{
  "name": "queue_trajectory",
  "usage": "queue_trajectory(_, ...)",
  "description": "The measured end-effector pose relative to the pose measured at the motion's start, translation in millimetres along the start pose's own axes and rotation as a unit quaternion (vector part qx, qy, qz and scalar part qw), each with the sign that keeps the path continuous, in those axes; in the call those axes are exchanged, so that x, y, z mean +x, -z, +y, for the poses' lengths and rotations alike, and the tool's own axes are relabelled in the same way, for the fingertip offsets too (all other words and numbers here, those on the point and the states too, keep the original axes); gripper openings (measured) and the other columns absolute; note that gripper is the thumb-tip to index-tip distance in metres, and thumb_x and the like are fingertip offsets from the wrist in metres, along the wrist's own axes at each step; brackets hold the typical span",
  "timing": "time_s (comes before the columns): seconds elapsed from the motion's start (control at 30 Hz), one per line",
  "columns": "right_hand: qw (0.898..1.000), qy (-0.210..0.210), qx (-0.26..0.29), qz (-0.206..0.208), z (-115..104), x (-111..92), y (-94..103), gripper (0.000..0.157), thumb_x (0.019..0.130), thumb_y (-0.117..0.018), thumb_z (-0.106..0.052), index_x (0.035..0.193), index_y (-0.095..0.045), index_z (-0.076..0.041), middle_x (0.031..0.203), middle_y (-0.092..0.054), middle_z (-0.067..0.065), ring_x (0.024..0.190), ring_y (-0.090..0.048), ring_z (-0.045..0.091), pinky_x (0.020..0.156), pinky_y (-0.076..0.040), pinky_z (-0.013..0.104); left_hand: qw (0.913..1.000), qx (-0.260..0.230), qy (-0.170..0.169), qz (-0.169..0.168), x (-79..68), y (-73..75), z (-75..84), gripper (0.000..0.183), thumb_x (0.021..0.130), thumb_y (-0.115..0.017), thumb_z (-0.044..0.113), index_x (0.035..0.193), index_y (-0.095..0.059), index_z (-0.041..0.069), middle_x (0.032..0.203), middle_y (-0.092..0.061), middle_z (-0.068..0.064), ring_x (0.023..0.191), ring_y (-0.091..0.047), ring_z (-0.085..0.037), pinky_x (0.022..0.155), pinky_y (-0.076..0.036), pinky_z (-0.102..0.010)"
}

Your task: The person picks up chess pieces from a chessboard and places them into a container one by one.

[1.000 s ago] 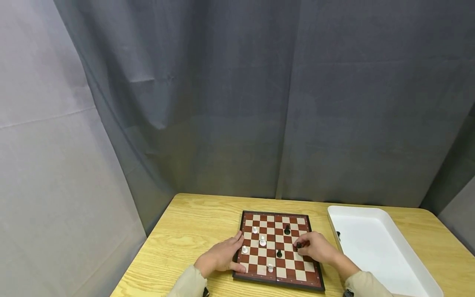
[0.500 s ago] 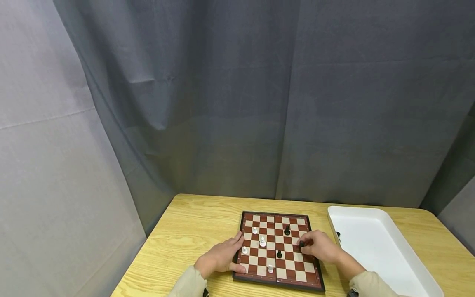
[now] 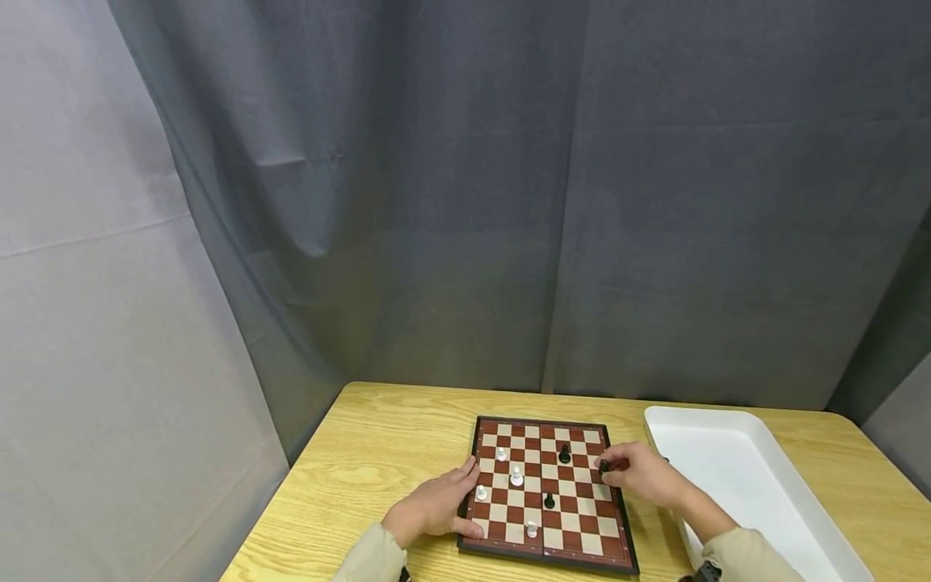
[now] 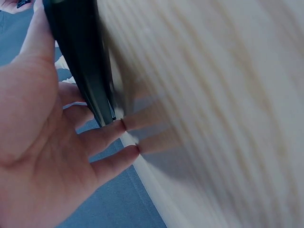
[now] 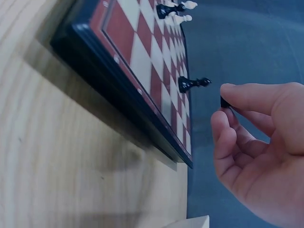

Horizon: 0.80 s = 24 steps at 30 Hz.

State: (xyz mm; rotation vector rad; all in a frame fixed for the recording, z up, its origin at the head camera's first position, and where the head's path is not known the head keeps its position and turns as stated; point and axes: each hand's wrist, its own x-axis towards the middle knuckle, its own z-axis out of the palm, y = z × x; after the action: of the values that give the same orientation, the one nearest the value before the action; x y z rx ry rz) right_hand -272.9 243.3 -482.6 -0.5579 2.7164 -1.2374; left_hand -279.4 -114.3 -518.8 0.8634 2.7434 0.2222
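My right hand [image 3: 647, 475] pinches a small black chess piece [image 3: 604, 466] between thumb and fingertips, above the right edge of the chessboard [image 3: 578, 554]. In the right wrist view the hand [image 5: 266, 137] is raised off the board, and the piece [image 5: 224, 102] is mostly hidden by the fingers. My left hand [image 3: 436, 503] rests at the board's left edge, thumb on the near corner; its fairly straight fingers [image 4: 111, 168] reach the table beside the frame. Two black pieces, a taller one [image 3: 565, 454] and a shorter one [image 3: 549, 501], and several white pieces [image 3: 516, 476] stand on the board.
A shallow white tray [image 3: 752, 420] lies on the wooden table [image 3: 407, 404] to the right, with my right forearm crossing its left wall. Something small and black shows at that wall, mostly behind the wrist. Grey curtains [image 3: 451, 242] hang behind.
My right hand has moved right and a little away from me with the black chess piece, from the board's right half to its right edge. The left hand has stayed in place.
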Motion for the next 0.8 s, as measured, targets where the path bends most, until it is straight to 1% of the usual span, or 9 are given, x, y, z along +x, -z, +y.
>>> queue_trajectory(0.03,1.0,-0.006,-0.001,0.003,-0.4,-0.4,2.3,0.02,0.085,-0.068,-0.006,0.103,-0.068,0.003,0.091,-0.062,0.005,0.078,-0.055,0.018,0.06,-0.048,0.029,1.0,0.002,-0.001,0.001,0.4,0.2,-0.1,0.101,0.075,-0.058,0.066,0.151,-0.024,0.009,0.157,-0.013,-0.009,0.139,-0.026,-0.023,0.107,-0.033,-0.038)
queue_trajectory(0.13,1.0,-0.005,-0.009,0.015,-1.9,-1.7,10.3,0.02,0.085,-0.068,-0.006,0.103,-0.068,0.002,0.092,-0.064,0.005,0.078,-0.056,0.017,0.061,-0.048,0.029,1.0,0.002,0.0,0.002,1.5,0.5,0.0,0.101,0.075,-0.058,0.066,0.151,-0.024,0.01,0.157,-0.013,-0.008,0.139,-0.026,-0.023,0.107,-0.033,-0.038)
queue_trajectory(0.3,1.0,0.011,-0.021,0.021,0.3,-3.0,22.5,0.015,0.086,-0.066,-0.004,0.1,-0.069,0.0,0.094,-0.065,0.008,0.078,-0.057,0.017,0.061,-0.049,0.028,1.0,-0.001,0.005,0.003,3.0,-0.2,0.1,0.102,0.074,-0.059,0.067,0.151,-0.024,0.01,0.157,-0.014,-0.008,0.139,-0.027,-0.022,0.107,-0.034,-0.037)
queue_trajectory(0.5,0.998,0.012,-0.049,0.044,3.0,-5.8,34.8,0.012,0.084,-0.068,-0.007,0.096,-0.07,-0.004,0.093,-0.066,0.006,0.077,-0.057,0.015,0.062,-0.048,0.028,1.0,0.007,0.006,0.001,3.0,-0.9,-0.1,0.102,0.074,-0.058,0.068,0.151,-0.025,0.01,0.157,-0.015,-0.008,0.138,-0.027,-0.022,0.107,-0.034,-0.036)
queue_trajectory(0.6,0.997,0.007,-0.055,0.049,3.0,-7.7,40.6,0.012,0.084,-0.069,-0.008,0.096,-0.071,-0.006,0.093,-0.066,0.004,0.078,-0.057,0.015,0.063,-0.049,0.028,1.0,0.004,0.006,-0.001,2.5,-0.4,-0.2,0.101,0.074,-0.058,0.067,0.151,-0.025,0.01,0.157,-0.015,-0.008,0.138,-0.027,-0.022,0.106,-0.034,-0.037)
queue_trajectory(0.8,0.998,-0.014,-0.047,0.048,5.5,-11.0,53.2,0.016,0.086,-0.068,-0.009,0.101,-0.07,-0.003,0.092,-0.066,0.005,0.082,-0.059,0.019,0.063,-0.05,0.03,1.0,0.001,0.002,-0.002,2.5,-1.5,-2.4,0.103,0.074,-0.055,0.069,0.151,-0.024,0.009,0.157,-0.013,-0.009,0.139,-0.026,-0.023,0.107,-0.033,-0.038)
